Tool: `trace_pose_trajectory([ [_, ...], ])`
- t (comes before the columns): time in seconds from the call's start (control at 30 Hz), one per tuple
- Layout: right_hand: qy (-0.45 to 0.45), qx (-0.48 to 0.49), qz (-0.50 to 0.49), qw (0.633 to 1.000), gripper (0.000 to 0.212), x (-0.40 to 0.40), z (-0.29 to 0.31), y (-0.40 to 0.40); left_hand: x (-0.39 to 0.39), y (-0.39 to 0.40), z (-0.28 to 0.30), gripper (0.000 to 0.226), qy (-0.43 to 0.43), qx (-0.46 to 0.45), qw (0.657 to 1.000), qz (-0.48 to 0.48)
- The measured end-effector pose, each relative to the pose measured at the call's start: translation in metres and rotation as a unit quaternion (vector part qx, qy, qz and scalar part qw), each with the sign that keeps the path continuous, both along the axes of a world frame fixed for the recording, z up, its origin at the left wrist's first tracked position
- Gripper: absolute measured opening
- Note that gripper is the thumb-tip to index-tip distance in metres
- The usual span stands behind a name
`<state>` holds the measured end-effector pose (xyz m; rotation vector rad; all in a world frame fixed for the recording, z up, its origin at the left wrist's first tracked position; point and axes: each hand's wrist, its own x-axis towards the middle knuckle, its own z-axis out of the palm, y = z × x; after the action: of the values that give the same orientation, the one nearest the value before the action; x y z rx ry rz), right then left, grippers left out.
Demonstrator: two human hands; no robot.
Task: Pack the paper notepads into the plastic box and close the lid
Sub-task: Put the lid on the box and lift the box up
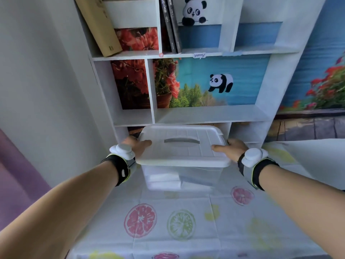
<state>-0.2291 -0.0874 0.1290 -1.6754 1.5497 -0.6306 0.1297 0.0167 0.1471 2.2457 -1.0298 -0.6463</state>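
A clear plastic box (182,177) stands on the table with its white lid (182,150) lying on top; the lid has a grey handle recess in the middle. Pale notepads (164,179) show dimly through the box's front wall. My left hand (137,144) grips the lid's left edge, thumb on top. The lid's right edge is held the same way by my right hand (230,147). Both wrists carry black straps with white devices.
The table wears a white cloth (179,217) printed with citrus slices. Right behind the box rises a white shelf unit (211,114) with books, panda stickers and flower pictures. A purple surface (16,176) lies at the left.
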Motion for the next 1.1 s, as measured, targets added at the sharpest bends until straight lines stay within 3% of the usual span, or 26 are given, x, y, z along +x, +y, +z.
trace_pose_trajectory([
  [0.07, -0.034, -0.031, 0.001, 0.999, 0.058, -0.02, 0.019, 0.01, -0.024, 0.01, 0.017, 0.034, 0.039, -0.088, 0.995, 0.024],
  [0.13, -0.077, -0.067, 0.007, 0.995, 0.067, -0.036, 0.04, 0.019, -0.045, 0.016, 0.034, 0.039, 0.074, -0.158, 0.984, 0.033],
  [0.23, -0.127, -0.116, 0.023, 0.985, 0.039, -0.052, 0.069, 0.025, -0.078, 0.024, 0.06, 0.076, 0.159, -0.188, 0.969, 0.019],
  [0.3, -0.133, -0.134, 0.02, 0.982, 0.035, -0.063, 0.087, 0.023, -0.099, 0.024, 0.077, 0.084, 0.217, -0.217, 0.952, -0.001],
  [0.43, -0.087, -0.155, 0.004, 0.984, 0.075, -0.079, 0.107, 0.004, -0.121, 0.009, 0.1, 0.096, 0.247, -0.256, 0.933, -0.048],
  [0.53, -0.085, -0.177, -0.016, 0.98, 0.085, -0.084, 0.122, -0.018, -0.124, -0.015, 0.11, 0.108, 0.259, -0.261, 0.927, -0.069],
  [0.7, -0.088, -0.206, -0.052, 0.973, 0.083, -0.09, 0.138, -0.069, -0.122, -0.071, 0.116, 0.12, 0.194, -0.255, 0.939, -0.122],
  [0.9, -0.082, -0.214, -0.053, 0.972, 0.083, -0.077, 0.14, -0.133, -0.11, -0.14, 0.116, 0.106, 0.115, -0.252, 0.95, -0.145],
  [1.1, -0.06, -0.202, -0.042, 0.977, 0.081, -0.057, 0.129, -0.178, -0.092, -0.185, 0.111, 0.098, 0.094, -0.246, 0.954, -0.144],
])
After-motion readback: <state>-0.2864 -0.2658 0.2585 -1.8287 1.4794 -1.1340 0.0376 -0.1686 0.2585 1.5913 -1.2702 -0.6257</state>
